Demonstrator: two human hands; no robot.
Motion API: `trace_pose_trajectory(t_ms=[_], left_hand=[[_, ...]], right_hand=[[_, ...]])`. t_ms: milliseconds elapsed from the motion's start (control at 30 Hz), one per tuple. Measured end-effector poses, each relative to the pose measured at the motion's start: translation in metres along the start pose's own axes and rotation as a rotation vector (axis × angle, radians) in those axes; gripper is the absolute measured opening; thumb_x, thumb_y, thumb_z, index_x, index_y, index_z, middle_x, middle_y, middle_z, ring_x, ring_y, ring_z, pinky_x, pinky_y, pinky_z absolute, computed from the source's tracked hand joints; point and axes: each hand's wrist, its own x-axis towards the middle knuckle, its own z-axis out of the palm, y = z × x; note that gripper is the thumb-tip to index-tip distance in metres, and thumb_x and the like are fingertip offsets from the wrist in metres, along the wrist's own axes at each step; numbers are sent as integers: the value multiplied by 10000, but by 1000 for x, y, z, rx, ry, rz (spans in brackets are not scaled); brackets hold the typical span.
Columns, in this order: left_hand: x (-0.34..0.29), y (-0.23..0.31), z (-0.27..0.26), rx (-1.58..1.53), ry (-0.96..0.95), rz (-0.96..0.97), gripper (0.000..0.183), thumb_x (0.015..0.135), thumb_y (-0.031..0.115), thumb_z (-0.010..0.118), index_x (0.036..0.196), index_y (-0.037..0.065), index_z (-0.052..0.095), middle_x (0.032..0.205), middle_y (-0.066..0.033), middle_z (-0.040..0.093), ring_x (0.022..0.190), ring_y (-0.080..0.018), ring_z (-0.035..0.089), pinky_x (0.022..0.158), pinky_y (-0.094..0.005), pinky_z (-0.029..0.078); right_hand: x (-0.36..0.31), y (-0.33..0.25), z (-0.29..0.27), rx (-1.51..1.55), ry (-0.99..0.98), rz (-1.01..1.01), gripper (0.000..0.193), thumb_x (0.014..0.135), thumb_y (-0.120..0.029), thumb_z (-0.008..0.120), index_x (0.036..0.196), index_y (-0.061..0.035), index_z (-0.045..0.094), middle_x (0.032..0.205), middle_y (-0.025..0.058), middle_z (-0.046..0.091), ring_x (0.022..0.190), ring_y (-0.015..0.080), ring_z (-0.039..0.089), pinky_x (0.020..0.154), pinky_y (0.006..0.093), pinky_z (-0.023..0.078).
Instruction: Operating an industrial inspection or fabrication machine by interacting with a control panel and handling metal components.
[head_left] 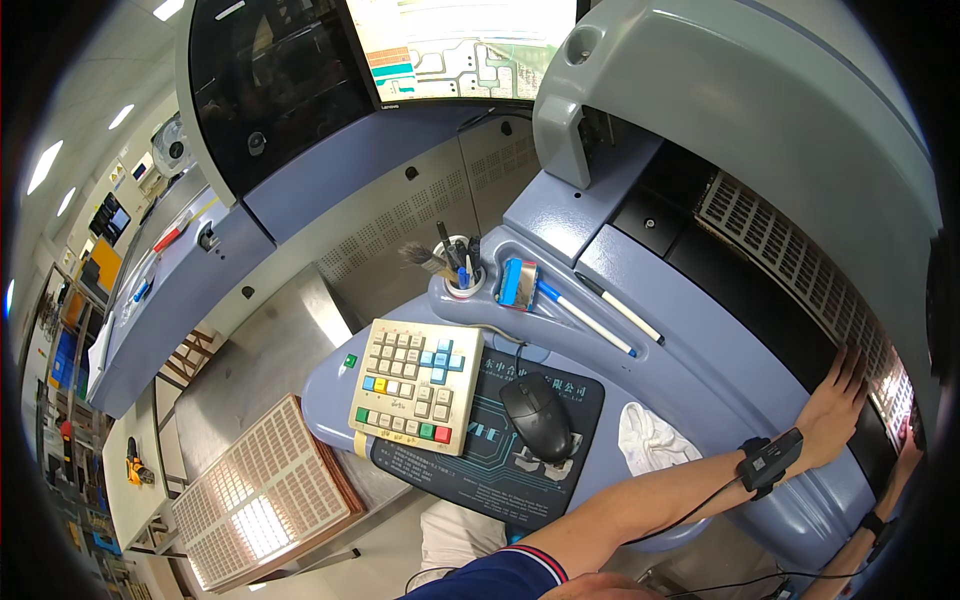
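My left hand (838, 412) lies stretched out at the near edge of a patterned copper-coloured circuit panel (775, 250), over the black bed (730, 275) of a large grey-and-blue machine. Its fingers are straight and slightly apart, with their tips at the panel. A black device is strapped round the left wrist. Farther right, close to the rim of the picture, my right hand (908, 452) is beside the same panel's near-right end. Most of its fingers are hidden or too dark to make out. The machine's grey hood (760, 90) arches over the panel.
On the blue console stand a keypad (415, 385), a black mouse (537, 417) on a dark mat, a white cloth (650, 438), pens (590, 318), and a cup (462, 285) holding brushes. Stacked patterned panels (255, 500) lie lower left. A lit monitor (460, 50) is behind.
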Motion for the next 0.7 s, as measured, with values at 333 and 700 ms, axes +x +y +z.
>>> trace_pose_trajectory(t_ms=[333, 700], left_hand=[[2, -5, 1, -14, -27, 14, 665, 817, 375, 624, 1302, -72, 536, 1447, -274, 411, 1420, -430, 251, 1205, -568, 69], [0, -4, -5, -39, -25, 2, 658, 801, 366, 639, 1282, -73, 549, 1452, -287, 396, 1422, -425, 251, 1204, -569, 70]], right_hand=[[-3, -1, 2, -5, 12, -5, 221, 975, -148, 566, 1067, 21, 675, 971, 18, 637, 827, 108, 592, 770, 267, 503], [-9, 0, -1, -4, 10, -9, 220, 973, -151, 571, 1059, 22, 677, 971, 22, 640, 827, 109, 592, 768, 266, 501]])
